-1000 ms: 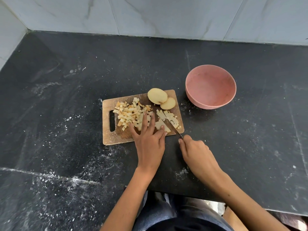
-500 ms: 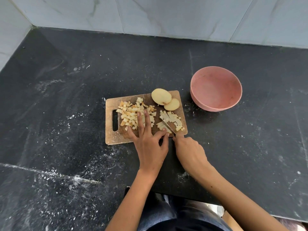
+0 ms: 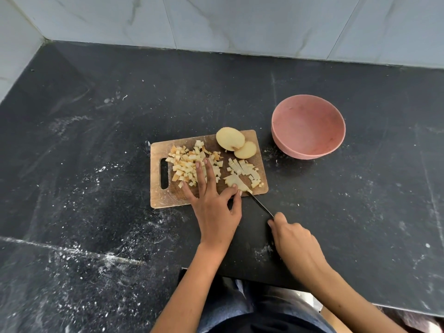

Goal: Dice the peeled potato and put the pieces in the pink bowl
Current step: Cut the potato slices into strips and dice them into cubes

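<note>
Head view of a dicing step on a dark stone worktop (image 3: 96,164). A wooden cutting board (image 3: 168,198) lies at centre, its handle slot to the left. The left hand (image 3: 213,207) rests flat on the board with fingers extended; its index finger and thumb press on a slab of potato strips (image 3: 236,181) at the near right corner, probably to keep the strips from sliding under the blade. The grip here is wide, fingers straight, closing on nothing. The right hand (image 3: 295,239) hovers over the worktop near and right of the board, its grip curled around the handle of a knife (image 3: 260,205). The thin blade runs diagonally up to the strips, its tip at the board's near edge just beside the left thumb. This angle lets the blade cross the strips and turn them into cubes.

A heap of diced potato (image 3: 189,164) occupies the left-centre of the board, partly under the left fingers. A smaller group of fresh dice (image 3: 247,169) lies just beyond the strips. Two uncut potato slices (image 3: 234,141) sit overlapping at the far right corner, clear of the cutting zone. The pink bowl (image 3: 310,150) stands on the worktop just right of the board, apparently without any pieces in it; its closeness suits a short transfer. The task appears mid-way, with transfer not yet begun.
</note>
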{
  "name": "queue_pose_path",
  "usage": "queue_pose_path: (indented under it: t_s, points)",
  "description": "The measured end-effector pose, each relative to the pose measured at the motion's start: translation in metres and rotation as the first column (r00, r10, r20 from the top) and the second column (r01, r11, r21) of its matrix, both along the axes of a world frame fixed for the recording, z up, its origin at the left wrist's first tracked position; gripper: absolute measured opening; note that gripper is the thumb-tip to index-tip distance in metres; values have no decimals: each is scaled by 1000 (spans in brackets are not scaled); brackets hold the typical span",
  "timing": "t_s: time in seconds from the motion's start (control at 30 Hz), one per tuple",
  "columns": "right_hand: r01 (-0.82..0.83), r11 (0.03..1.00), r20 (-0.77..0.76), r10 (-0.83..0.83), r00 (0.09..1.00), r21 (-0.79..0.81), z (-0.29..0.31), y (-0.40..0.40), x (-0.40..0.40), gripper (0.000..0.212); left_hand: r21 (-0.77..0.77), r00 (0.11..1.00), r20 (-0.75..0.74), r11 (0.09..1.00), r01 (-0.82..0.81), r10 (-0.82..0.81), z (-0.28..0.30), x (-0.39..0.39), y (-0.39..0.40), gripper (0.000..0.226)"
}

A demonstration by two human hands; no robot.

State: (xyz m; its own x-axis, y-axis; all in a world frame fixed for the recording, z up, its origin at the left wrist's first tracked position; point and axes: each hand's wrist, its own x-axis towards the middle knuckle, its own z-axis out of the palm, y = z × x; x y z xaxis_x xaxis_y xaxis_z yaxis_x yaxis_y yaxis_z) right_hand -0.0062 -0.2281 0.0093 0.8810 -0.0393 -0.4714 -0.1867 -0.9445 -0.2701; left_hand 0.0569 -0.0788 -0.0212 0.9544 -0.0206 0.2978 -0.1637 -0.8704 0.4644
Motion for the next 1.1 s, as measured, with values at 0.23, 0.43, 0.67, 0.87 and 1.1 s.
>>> queue_pose_path:
  t_s: [0.23,0.43,0.67,0.87,1.1]
  points:
    - [24,992,94,-36,995,126,12,9,28,27,-14,998,-61,1000,-13,12,2,-3,4,7]
    - [-4,988,116,-14,993,155,18,16,31,28,-161,995,-77,984,-77,65,3,-5,1,9]
    - [-12,996,39,8,999,93,10,27,45,34,-171,995,-69,982,-80,69,2,-6,3,6]
    - [-37,999,-25,37,999,27,1,37,54,27,-136,994,-82,987,-82,71,1,-5,4,4]
    - [-58,998,-38,57,998,-10,-2,19,27,18,-98,995,-56,992,-85,80,1,-5,2,3]
